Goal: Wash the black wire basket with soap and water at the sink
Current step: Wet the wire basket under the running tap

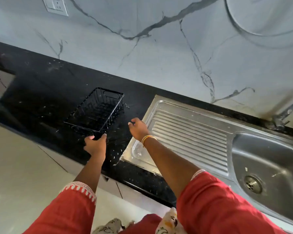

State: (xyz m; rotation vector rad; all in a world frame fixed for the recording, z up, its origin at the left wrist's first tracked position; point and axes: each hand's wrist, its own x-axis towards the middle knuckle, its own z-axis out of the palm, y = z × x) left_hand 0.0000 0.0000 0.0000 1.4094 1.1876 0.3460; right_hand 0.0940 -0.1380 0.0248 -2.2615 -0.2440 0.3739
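Observation:
The black wire basket (96, 110) stands upright and empty on the black stone counter (41, 92), left of the steel sink. My left hand (95, 144) grips the basket's near end, thumb and finger curled round the rim. My right hand (137, 127) hovers open just right of the basket, fingers relaxed, touching nothing. The sink's ribbed drainboard (189, 137) lies under my right forearm, and the sink bowl (267, 164) with its drain (252, 184) is at the right. No soap shows in view.
A tap base (280, 118) sits at the wall behind the sink bowl. White specks and splashes dot the counter near the basket. A marble wall with a socket plate (55, 5) rises behind. The counter's front edge runs under my arms, with floor at the left.

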